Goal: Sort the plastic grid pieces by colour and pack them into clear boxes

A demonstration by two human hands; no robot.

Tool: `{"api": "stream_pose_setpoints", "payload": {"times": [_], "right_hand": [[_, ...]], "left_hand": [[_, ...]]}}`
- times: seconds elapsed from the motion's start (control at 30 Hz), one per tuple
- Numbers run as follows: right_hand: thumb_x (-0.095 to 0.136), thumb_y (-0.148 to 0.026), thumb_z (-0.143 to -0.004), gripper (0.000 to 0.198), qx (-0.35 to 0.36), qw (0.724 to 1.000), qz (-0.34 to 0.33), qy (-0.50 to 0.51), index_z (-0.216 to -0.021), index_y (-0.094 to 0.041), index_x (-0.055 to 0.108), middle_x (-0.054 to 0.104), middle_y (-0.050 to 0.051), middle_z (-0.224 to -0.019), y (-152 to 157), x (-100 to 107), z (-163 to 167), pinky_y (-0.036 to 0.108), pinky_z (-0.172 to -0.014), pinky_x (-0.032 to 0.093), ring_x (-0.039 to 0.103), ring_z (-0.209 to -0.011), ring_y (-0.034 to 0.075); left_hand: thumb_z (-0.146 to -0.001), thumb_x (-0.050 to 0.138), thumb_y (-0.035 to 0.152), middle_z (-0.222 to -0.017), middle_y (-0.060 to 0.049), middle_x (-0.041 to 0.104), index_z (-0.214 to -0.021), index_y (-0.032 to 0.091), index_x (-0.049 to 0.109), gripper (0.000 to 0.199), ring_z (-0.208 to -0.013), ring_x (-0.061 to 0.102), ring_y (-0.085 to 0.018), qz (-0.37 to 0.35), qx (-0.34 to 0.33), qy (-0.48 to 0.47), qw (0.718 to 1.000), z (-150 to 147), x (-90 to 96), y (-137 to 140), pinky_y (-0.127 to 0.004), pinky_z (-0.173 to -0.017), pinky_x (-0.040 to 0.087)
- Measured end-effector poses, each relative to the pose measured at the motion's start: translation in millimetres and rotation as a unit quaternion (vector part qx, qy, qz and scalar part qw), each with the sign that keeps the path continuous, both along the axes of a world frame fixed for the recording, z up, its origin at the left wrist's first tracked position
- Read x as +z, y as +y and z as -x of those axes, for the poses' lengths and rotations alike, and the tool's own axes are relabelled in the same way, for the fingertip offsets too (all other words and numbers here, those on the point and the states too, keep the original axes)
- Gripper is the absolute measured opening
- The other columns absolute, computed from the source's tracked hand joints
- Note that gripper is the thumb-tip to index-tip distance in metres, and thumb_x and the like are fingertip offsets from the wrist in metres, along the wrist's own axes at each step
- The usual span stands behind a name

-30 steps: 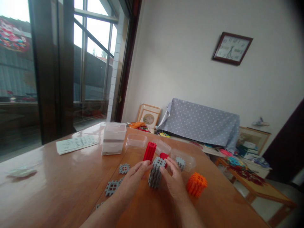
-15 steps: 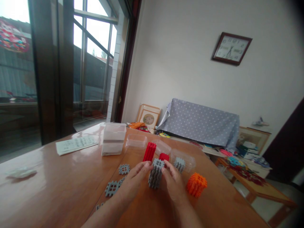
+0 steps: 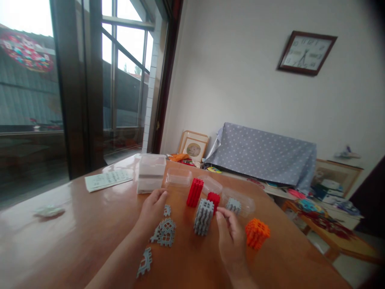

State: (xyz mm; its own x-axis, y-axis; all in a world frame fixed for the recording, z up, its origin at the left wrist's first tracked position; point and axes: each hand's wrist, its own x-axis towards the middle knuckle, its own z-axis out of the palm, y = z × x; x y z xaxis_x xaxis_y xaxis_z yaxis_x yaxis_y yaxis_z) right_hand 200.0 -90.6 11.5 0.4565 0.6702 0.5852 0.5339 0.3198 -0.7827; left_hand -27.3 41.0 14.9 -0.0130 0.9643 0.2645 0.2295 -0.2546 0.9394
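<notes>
A tall stack of grey interlocking plastic tiles [image 3: 204, 216] stands upright on the table. Just right of it is my right hand [image 3: 231, 235], its fingers loosely curled, with a gap between thumb and fingers and nothing visible in them. To the left, my left hand [image 3: 152, 208] hovers beside a small grey tile [image 3: 167, 210], partly covering it. Its fingers are bent and nothing shows in its grasp. Nearer lie several flat grey tiles [image 3: 167, 232] and another loose grey tile [image 3: 145, 263]. Behind the grey stack stand a tall red stack [image 3: 195, 192] and a shorter red stack [image 3: 214, 198].
An orange stack [image 3: 257, 233] stands at the right. Clear plastic trays [image 3: 179, 178] line the back, one beside a short grey stack [image 3: 234, 205]. A lidded translucent box [image 3: 151, 174], paper sheets [image 3: 108, 180] and a crumpled wrapper [image 3: 49, 211] are on the left.
Both hands have come away from the grey stack, which stays standing. My left hand moved left toward the loose tiles; my right hand shifted slightly right. The camera view turned a little left.
</notes>
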Motion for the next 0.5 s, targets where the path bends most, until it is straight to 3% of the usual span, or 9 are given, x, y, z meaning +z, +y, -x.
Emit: {"api": "stream_pose_setpoints", "payload": {"times": [0.07, 0.13, 0.2, 0.37, 0.5], "right_hand": [[0.055, -0.043, -0.097, 0.027, 0.039, 0.999, 0.002, -0.031, -0.102, -0.02, 0.07, 0.071, 0.006, -0.092, -7.5, -2.0, 11.0, 0.03, -0.078, 0.05, 0.065, -0.088, 0.021], [0.054, -0.04, -0.098, 0.025, 0.085, 0.995, 0.014, -0.057, -0.094, -0.021, 0.069, 0.068, 0.003, -0.083, -12.0, -5.8, 21.4, 0.027, -0.07, 0.047, 0.063, -0.078, 0.018], [0.053, -0.037, -0.099, 0.024, 0.123, 0.988, 0.028, -0.084, -0.09, -0.021, 0.069, 0.065, 0.0, -0.077, -13.6, -9.6, 29.6, 0.025, -0.066, 0.044, 0.06, -0.071, 0.016], [0.052, -0.034, -0.099, 0.025, 0.161, 0.979, 0.04, -0.115, -0.084, -0.021, 0.066, 0.058, -0.001, -0.071, -13.3, -12.6, 38.9, 0.024, -0.062, 0.04, 0.055, -0.065, 0.014], [0.052, -0.034, -0.099, 0.025, 0.157, 0.98, 0.047, -0.115, -0.083, -0.021, 0.066, 0.057, -0.001, -0.07, -13.7, -10.0, 40.0, 0.024, -0.062, 0.041, 0.055, -0.065, 0.014]], "left_hand": [[-0.091, 0.05, 0.043, -0.109, -0.011, 0.075, -0.114, 0.017, 0.067, 0.039, -0.103, 0.068, -0.028, -0.001, 0.039, 0.13, 0.991, 9.7, -8.6, 13.5, -0.036, -0.088, 0.049], [-0.088, 0.052, 0.035, -0.123, -0.014, 0.071, -0.124, 0.018, 0.064, 0.042, -0.113, 0.064, -0.03, 0.005, 0.038, 0.282, 0.959, 13.2, -16.1, 19.0, -0.038, -0.094, 0.047], [-0.084, 0.056, 0.032, -0.133, -0.015, 0.066, -0.128, 0.019, 0.062, 0.046, -0.12, 0.06, -0.033, 0.014, 0.022, 0.375, 0.927, 11.6, -21.7, 18.0, -0.041, -0.098, 0.044], [-0.077, 0.065, 0.041, -0.125, -0.017, 0.069, -0.114, 0.021, 0.068, 0.043, -0.119, 0.057, -0.042, 0.026, 0.002, 0.431, 0.902, 3.8, -26.7, 10.0, -0.051, -0.096, 0.041], [-0.079, 0.064, 0.041, -0.122, -0.018, 0.069, -0.112, 0.021, 0.068, 0.039, -0.117, 0.058, -0.04, 0.012, -0.003, 0.441, 0.897, 4.3, -27.1, 12.0, -0.047, -0.093, 0.041]]}}
